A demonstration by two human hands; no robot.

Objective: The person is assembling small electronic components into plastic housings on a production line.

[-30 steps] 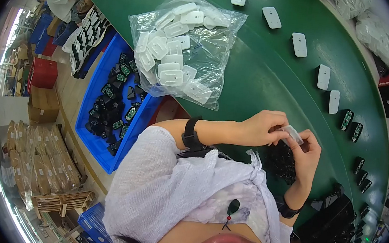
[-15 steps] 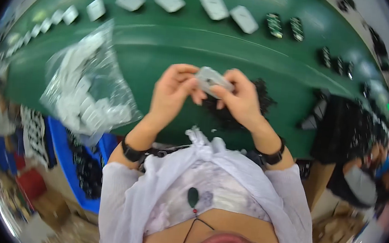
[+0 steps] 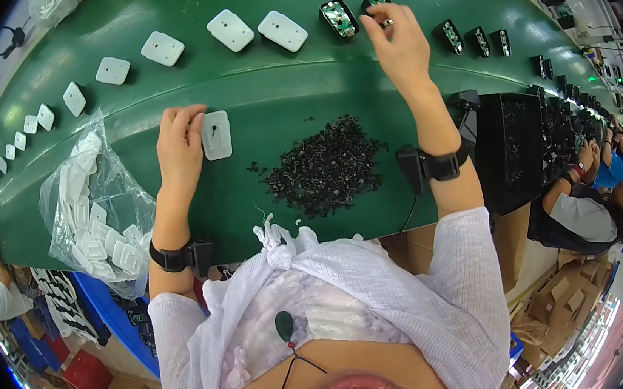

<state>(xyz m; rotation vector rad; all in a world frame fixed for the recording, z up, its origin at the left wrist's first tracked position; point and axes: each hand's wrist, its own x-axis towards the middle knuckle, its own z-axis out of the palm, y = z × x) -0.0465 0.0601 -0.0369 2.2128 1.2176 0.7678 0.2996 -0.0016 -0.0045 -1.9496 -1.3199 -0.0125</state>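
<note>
We use the pile of small black parts [image 3: 326,166] as ref. It sits betw. our two hands on the desk [image 3: 275,107], prob. so either can dip in.

Left of the pile, our left hand [image 3: 180,143] is at the edge of a white plastic cover [image 3: 220,145], hollow side up w/ a small black piece [image 3: 214,134] inside, likely turned so that inside stays reachable. Fingers curled narrow; can't tell if they pinch the cover or just touch it.

Beyond the pile, our right hand [image 3: 403,48] is over an open black housing w/ green PCB [image 3: 376,1]; thumb & forefinger a bit apart, can't tell if they hold anything. Another PCB housing [image 3: 338,19] is just beside it. White covers [image 3: 283,30] run on leftward, spaced apart, prob. for one-by-one pickup.

Containers: far left of the pile, clear plastic bag [image 3: 125,179] w/ loose white covers [image 3: 97,248]; below that, blue crate [image 3: 105,317] w/ dark pcs.
</note>
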